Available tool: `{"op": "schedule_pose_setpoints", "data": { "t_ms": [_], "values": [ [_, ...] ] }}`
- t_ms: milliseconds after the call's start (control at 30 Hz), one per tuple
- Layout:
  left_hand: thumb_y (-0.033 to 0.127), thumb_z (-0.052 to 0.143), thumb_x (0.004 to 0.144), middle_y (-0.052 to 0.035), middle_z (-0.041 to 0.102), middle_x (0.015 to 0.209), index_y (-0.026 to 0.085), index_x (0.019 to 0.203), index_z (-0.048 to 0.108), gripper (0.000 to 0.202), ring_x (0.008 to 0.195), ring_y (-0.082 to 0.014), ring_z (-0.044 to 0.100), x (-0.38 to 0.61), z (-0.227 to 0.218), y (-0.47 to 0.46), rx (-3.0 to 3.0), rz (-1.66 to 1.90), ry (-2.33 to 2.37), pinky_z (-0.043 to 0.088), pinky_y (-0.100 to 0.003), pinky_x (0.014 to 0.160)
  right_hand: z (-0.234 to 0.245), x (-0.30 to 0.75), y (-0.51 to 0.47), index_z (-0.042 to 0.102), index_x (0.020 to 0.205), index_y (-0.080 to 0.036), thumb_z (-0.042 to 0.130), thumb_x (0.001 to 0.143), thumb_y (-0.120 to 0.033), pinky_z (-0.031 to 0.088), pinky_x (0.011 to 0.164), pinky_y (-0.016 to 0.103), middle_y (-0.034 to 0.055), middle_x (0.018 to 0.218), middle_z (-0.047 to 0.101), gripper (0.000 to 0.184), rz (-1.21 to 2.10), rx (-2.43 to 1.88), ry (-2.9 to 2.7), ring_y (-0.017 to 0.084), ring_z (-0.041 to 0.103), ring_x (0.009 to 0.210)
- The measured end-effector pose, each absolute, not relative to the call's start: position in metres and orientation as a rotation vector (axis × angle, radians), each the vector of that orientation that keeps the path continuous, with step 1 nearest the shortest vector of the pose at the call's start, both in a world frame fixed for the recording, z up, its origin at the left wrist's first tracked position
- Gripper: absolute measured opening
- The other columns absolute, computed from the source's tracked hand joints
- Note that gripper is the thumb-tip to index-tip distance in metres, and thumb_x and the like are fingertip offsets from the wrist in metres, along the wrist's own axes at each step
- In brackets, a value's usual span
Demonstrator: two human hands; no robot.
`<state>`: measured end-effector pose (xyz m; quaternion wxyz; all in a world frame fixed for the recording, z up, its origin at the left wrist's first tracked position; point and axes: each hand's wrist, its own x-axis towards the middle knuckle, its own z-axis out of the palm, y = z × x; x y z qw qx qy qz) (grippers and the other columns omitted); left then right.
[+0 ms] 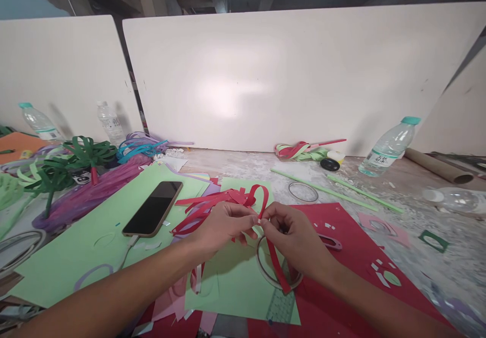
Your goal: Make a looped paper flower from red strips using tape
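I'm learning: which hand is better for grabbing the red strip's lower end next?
Probably right: the red strip runs down beside the right hand, its lower end farther from the left hand.

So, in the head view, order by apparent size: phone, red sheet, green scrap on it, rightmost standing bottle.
1. Red sheet
2. Phone and standing bottle: too alike to rank, the phone being nearer
3. Green scrap

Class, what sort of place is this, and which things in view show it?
Probably a papercraft work area: a narrow red paper strip, a flat light-green paper sheet and a dark-green bunch of looped paper strips suggest it.
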<state>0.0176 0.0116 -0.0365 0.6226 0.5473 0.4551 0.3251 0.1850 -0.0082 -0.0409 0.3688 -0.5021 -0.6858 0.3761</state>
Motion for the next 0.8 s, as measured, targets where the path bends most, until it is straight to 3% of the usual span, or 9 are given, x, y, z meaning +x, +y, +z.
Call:
{"op": "schedule_pose_setpoints", "data": {
  "t_ms": [400,600,800],
  "values": [
    [0.037,0.069,0.071,-0.0050,0.065,0.066,0.013,0.077,0.072,0.025,0.063,-0.0142,0.062,0.017,-0.041,0.012,1.305,0.754,1.029,0.045,-0.022,0.052,-0.043,0.186,-0.008,0.050,0.070,-0.020,0.050,0.081,-0.022,0.021,0.043,0.022,-0.0081,0.048,0.032,0.012,0.961,-1.289,-1.765,0.009,0.027,0.045],
    [0.037,0.068,0.073,-0.0044,0.065,0.068,0.013,0.075,0.069,0.023,0.056,-0.0102,0.057,0.015,-0.036,0.013,1.319,0.793,1.076,0.043,-0.020,0.049,-0.042,0.187,-0.006,0.056,0.076,-0.020,0.052,0.085,-0.037,0.021,0.043,0.022,-0.0078,0.049,0.031,0.020,0.934,-1.279,-1.750,0.009,0.028,0.045],
    [0.030,0.069,0.071,-0.0033,0.063,0.063,0.013,0.070,0.064,0.018,0.053,-0.0101,0.056,0.016,-0.034,0.014,1.289,0.835,1.038,0.046,-0.021,0.050,-0.045,0.194,0.003,0.054,0.080,-0.019,0.050,0.087,-0.046,0.017,0.043,0.023,-0.0079,0.053,0.027,0.028,1.164,-1.137,-1.623,0.009,0.021,0.047]
  ]
}}
